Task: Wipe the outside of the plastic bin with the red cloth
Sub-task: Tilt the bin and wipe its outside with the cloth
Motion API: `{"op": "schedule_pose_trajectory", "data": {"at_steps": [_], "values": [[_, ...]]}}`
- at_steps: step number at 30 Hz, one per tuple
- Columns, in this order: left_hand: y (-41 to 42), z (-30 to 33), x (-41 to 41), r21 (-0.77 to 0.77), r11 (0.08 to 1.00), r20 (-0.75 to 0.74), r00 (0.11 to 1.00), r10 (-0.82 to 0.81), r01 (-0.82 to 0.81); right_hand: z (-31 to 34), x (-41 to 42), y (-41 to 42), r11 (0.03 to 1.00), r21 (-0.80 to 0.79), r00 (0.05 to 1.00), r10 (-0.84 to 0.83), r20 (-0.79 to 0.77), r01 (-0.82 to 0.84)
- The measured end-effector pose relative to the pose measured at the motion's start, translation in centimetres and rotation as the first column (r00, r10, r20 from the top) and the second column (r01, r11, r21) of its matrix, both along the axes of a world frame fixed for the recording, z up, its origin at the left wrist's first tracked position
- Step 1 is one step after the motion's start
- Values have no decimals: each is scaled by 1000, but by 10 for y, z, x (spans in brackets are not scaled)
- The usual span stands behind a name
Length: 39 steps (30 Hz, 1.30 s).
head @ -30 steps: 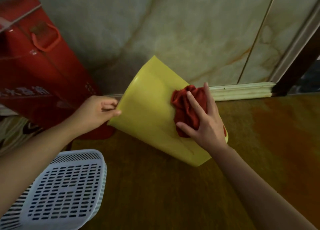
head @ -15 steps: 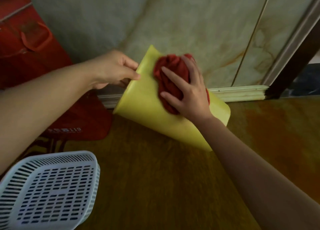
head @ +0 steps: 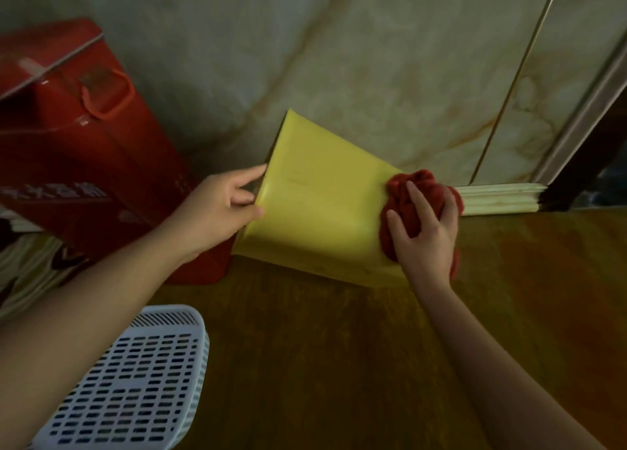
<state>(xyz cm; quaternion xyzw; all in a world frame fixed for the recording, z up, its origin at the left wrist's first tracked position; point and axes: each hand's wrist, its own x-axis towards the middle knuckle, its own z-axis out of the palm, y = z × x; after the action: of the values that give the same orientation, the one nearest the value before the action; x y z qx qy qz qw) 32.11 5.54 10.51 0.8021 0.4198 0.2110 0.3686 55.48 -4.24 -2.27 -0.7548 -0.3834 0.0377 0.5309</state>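
A yellow plastic bin lies tipped on its side above the brown floor, its wide rim to the left and its base to the right. My left hand grips the rim, thumb on the outer wall. My right hand presses a bunched red cloth flat against the bin's outer wall at its right end, close to the base. The bin's inside is hidden.
A red carton with a handle leans against the marble wall at the left, just behind my left hand. A white slotted plastic basket stands upside down at the lower left. A pale skirting board and dark door frame are at the right.
My right hand has slid the red cloth from the bin's rim end down to its base end. My left hand has shifted lower along the rim, and the bin has tilted.
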Motion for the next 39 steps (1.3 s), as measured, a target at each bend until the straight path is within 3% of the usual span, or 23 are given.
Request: {"op": "schedule_pose_trajectory", "data": {"at_steps": [4,6,9,11,14,16,18,20,22,25,27,30,32,36,39], "values": [[9,-3,5,-10,997,1,997,-81,81,50,-58,29,958,144,957,220,188,-248],[13,-3,7,-39,994,29,995,-99,100,74,-72,54,936,135,909,270,319,-325],[22,1,5,-58,993,24,995,-100,102,71,-59,68,930,73,870,306,387,-360],[26,1,-1,-65,995,3,997,-81,81,44,-34,56,951,60,900,266,346,-304],[28,-2,-5,-136,990,42,999,-21,27,-5,5,20,999,-11,993,50,109,-49],[28,-2,-1,-145,989,52,999,-14,21,-23,16,4,994,-56,995,-95,-39,92],[29,3,8,-110,993,18,999,-30,32,-21,7,2,986,-48,984,-161,-79,157],[29,9,19,-98,994,-3,999,-40,40,-3,-21,11,997,55,998,-58,4,57],[31,15,33,-109,991,2,997,-72,72,23,-50,27,977,152,976,123,179,-151],[36,23,49,-107,975,-30,980,-197,193,52,-46,55,937,209,921,200,334,-279],[35,17,49,-117,968,-55,971,-231,224,52,-19,61,940,198,939,224,261,-279],[30,-4,41,158,966,-235,958,-164,204,26,11,52,966,120,964,210,163,-230],[27,-11,40,237,955,-234,965,-121,177,8,21,45,981,92,981,161,106,-171],[15,-2,56,165,962,-161,968,-193,219,-6,31,34,991,127,989,-24,-149,43],[13,17,70,43,980,17,981,-194,193,4,19,29,980,176,969,-52,-242,97]]}}
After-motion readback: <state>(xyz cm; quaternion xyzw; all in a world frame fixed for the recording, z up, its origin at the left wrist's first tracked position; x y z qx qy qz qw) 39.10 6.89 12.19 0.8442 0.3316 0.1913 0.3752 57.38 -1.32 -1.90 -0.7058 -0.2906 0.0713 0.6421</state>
